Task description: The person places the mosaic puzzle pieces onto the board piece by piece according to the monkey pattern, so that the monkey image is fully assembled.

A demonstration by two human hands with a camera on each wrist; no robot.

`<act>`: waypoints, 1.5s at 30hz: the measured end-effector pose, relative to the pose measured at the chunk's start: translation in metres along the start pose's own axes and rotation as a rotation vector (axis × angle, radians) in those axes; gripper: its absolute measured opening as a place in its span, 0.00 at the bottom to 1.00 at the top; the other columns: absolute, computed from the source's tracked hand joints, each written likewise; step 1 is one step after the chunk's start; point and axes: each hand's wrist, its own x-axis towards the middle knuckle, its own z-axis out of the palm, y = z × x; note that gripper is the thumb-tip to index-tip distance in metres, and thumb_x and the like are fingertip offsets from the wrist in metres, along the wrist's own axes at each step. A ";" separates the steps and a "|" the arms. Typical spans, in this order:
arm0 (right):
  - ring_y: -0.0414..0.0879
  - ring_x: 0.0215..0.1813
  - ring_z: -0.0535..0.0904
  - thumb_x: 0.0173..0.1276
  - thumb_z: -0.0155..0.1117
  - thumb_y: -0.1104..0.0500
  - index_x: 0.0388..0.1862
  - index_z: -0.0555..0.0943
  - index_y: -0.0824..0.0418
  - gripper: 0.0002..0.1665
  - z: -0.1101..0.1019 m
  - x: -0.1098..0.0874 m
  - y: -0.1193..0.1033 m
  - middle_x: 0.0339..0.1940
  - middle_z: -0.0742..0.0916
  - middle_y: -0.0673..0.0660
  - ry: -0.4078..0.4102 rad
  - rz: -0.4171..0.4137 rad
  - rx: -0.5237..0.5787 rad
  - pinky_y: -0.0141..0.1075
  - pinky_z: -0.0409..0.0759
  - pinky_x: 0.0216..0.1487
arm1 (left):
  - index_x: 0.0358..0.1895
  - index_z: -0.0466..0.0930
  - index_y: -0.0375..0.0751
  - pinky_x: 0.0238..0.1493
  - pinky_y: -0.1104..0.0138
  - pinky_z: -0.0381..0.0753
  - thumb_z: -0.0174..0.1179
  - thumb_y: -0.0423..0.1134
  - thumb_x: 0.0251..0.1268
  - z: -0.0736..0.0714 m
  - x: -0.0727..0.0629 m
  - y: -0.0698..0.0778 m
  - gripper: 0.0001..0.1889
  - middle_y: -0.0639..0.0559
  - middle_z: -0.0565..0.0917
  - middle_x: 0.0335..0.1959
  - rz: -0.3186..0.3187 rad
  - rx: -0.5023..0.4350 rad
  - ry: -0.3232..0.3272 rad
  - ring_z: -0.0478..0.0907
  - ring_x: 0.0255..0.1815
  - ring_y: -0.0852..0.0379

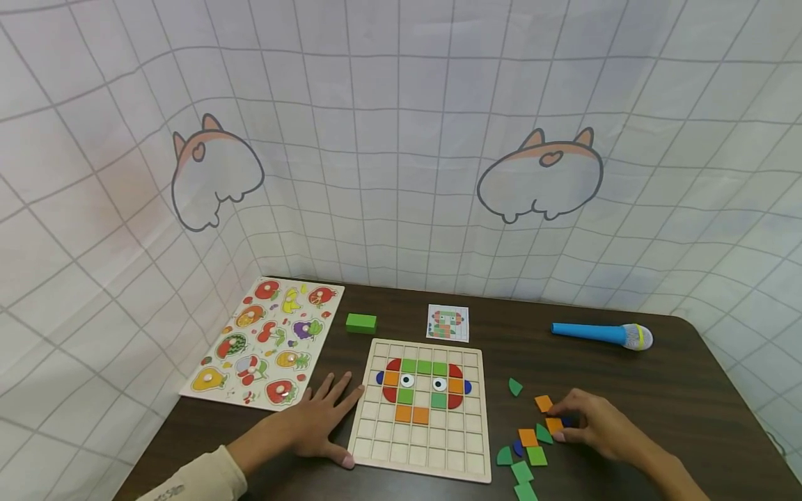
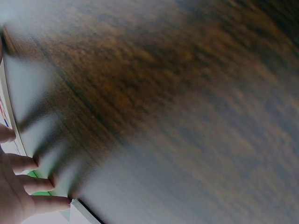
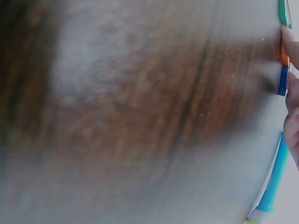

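My left hand (image 1: 318, 422) lies spread on the table, its thumb and fingertips along the left edge of a wooden grid board (image 1: 407, 445). In the left wrist view its fingers (image 2: 32, 184) are straight. Colored tiles on the board make a face with two round eyes (image 1: 407, 380). To the right of the board, my right hand (image 1: 595, 426) pinches an orange square tile (image 1: 554, 425) between thumb and fingers. A blue piece (image 3: 283, 80) lies right by that tile, partly hidden under the hand in the head view.
Loose green tiles (image 1: 522, 472), orange tiles (image 1: 528, 438) and a blue half-round (image 1: 518, 447) lie around the right hand. Behind the board are a pattern card (image 1: 447, 323) and a green block (image 1: 361, 323). A fruit puzzle board (image 1: 263, 341) lies left, a toy microphone (image 1: 601, 335) back right.
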 end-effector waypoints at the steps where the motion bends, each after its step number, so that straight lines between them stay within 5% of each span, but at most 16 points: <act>1: 0.30 0.30 0.67 0.63 0.74 0.48 0.49 0.86 0.54 0.18 0.000 0.000 0.000 0.43 0.81 0.47 -0.002 -0.006 -0.001 0.29 0.72 0.29 | 0.82 0.45 0.54 0.70 0.31 0.56 0.59 0.80 0.47 0.000 0.000 0.000 0.62 0.39 0.43 0.83 0.002 0.000 0.000 0.41 0.81 0.30; 22: 0.30 0.32 0.68 0.66 0.71 0.49 0.50 0.86 0.56 0.17 0.002 0.002 -0.002 0.44 0.80 0.48 -0.017 -0.069 0.033 0.29 0.73 0.31 | 0.83 0.44 0.53 0.69 0.31 0.57 0.60 0.79 0.48 0.001 -0.003 0.001 0.62 0.39 0.43 0.83 0.015 0.008 0.015 0.42 0.81 0.29; 30: 0.28 0.31 0.67 0.66 0.71 0.50 0.52 0.86 0.57 0.19 0.003 0.001 -0.004 0.43 0.78 0.46 0.013 -0.160 -0.005 0.28 0.72 0.30 | 0.83 0.43 0.54 0.70 0.31 0.56 0.59 0.80 0.48 0.001 -0.001 -0.001 0.62 0.39 0.43 0.83 0.008 0.005 0.008 0.41 0.81 0.30; 35: 0.29 0.32 0.70 0.68 0.69 0.51 0.49 0.85 0.56 0.14 0.001 0.003 -0.010 0.45 0.84 0.50 -0.025 -0.093 0.007 0.29 0.73 0.30 | 0.83 0.44 0.54 0.70 0.31 0.55 0.59 0.80 0.48 0.001 -0.001 -0.001 0.62 0.39 0.42 0.83 0.012 -0.004 0.005 0.41 0.81 0.29; 40: 0.37 0.45 0.82 0.71 0.66 0.47 0.53 0.83 0.54 0.18 -0.003 0.008 -0.022 0.51 0.88 0.52 0.009 -0.057 -0.012 0.34 0.81 0.40 | 0.83 0.44 0.54 0.70 0.31 0.55 0.60 0.79 0.48 0.001 -0.001 -0.002 0.62 0.39 0.42 0.83 0.011 -0.012 0.007 0.41 0.81 0.29; 45: 0.37 0.41 0.81 0.75 0.62 0.50 0.55 0.83 0.58 0.17 0.000 0.014 -0.041 0.50 0.88 0.56 0.039 -0.102 0.128 0.34 0.82 0.38 | 0.83 0.44 0.54 0.70 0.31 0.56 0.59 0.80 0.47 0.002 -0.001 -0.002 0.63 0.39 0.42 0.83 0.014 -0.010 0.011 0.41 0.81 0.29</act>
